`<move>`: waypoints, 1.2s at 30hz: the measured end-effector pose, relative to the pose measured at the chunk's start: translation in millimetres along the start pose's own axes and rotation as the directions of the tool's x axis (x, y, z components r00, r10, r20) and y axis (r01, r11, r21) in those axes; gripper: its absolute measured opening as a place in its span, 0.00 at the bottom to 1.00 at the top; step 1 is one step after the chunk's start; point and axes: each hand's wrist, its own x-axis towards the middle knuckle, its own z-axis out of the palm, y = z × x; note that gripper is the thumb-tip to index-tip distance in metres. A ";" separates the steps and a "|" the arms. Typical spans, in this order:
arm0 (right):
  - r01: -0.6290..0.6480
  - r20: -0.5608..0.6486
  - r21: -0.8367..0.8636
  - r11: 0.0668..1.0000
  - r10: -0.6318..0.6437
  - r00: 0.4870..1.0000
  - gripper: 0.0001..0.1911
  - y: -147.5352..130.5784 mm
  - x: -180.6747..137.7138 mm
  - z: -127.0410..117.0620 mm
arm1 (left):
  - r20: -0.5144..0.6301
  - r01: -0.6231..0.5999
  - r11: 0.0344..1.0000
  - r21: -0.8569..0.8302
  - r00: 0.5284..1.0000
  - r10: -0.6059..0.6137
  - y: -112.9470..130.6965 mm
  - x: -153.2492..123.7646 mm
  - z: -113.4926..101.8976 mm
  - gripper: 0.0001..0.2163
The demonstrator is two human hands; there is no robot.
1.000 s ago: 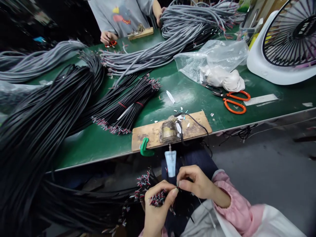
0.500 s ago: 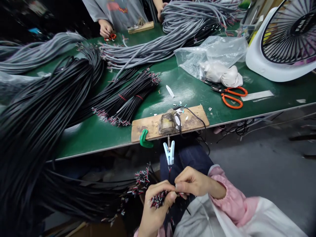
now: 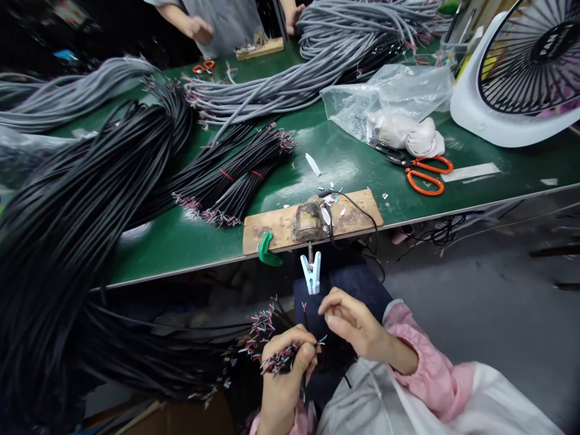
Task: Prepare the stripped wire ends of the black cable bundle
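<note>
My left hand is closed round a bunch of black cable ends with stripped red and white wires, down in my lap. My right hand pinches one thin wire pulled a little away from that bunch. Just above the hands a pale blue clothespin hangs from a rusty metal fixture on a wooden board, clamped to the green table edge by a green clip. More black cables drape from the table over its edge to my lap.
Tied black cable bundles and grey cable coils cover the table. Orange scissors, a plastic bag with white cloth and a white fan are at the right. Another person's hands work at the far edge.
My right hand has lifted up and away from the left, drawing a single wire out of the bunch. The far person's hand left the small orange scissors.
</note>
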 end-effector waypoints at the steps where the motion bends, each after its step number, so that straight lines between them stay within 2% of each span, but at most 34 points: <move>1: -0.022 0.011 0.006 1.000 0.022 1.000 0.23 1.1 0.7 0.2 | -0.002 -0.008 1.000 0.009 1.000 0.008 -0.8 0.0 -1.2 0.16; 4: -0.018 0.119 -0.035 0.999 0.022 0.993 0.32 1.5 2.4 3.7 | -0.005 -0.025 0.999 0.038 1.000 0.025 -4.8 0.3 -5.1 0.14; 7: 0.046 0.144 -0.094 0.994 -0.033 0.989 0.30 -3.0 2.6 8.7 | 0.039 -0.060 0.997 0.048 0.998 0.058 -7.7 1.0 -6.5 0.14; 10: 0.119 0.116 -0.138 0.983 -0.103 0.988 0.26 -8.0 1.4 10.9 | 0.077 -0.118 0.993 0.024 0.990 0.116 -8.3 2.0 -5.8 0.14; 14: 0.163 0.085 -0.124 0.979 -0.153 0.985 0.20 -7.3 -1.1 8.4 | 0.061 -0.153 0.988 -0.022 0.986 0.154 -8.9 2.4 -3.9 0.12; 17: 0.113 0.022 -0.052 0.992 -0.112 0.993 0.16 -2.8 -1.6 3.9 | 0.058 -0.153 0.986 -0.071 0.986 0.157 -9.3 1.5 -3.0 0.11; 20: 0.044 -0.051 -0.028 0.999 -0.045 0.998 0.18 -0.3 0.2 -0.1 | 0.072 -0.166 0.983 -0.078 0.983 0.172 -8.6 1.3 -2.9 0.10; 24: 0.081 0.144 -0.082 0.993 -0.069 0.987 0.28 -2.9 3.5 1.1 | 0.108 -0.195 0.979 -0.066 0.974 0.201 -7.0 2.4 -3.3 0.11; 26: 0.137 0.205 -0.114 0.984 -0.111 0.972 0.29 -5.7 4.0 4.1 | 0.119 -0.215 0.975 -0.064 0.968 0.221 -6.7 2.8 -3.6 0.11; 31: 0.225 0.152 -0.180 0.958 -0.198 0.968 0.22 -8.3 0.9 7.6 | 0.105 -0.252 0.967 -0.020 0.962 0.253 -9.6 2.6 -4.6 0.11; 36: 0.123 -0.007 -0.125 0.985 -0.125 0.992 0.15 -4.0 -1.3 0.6 | 0.064 -0.232 0.971 -0.052 0.970 0.235 -14.5 0.9 -6.1 0.10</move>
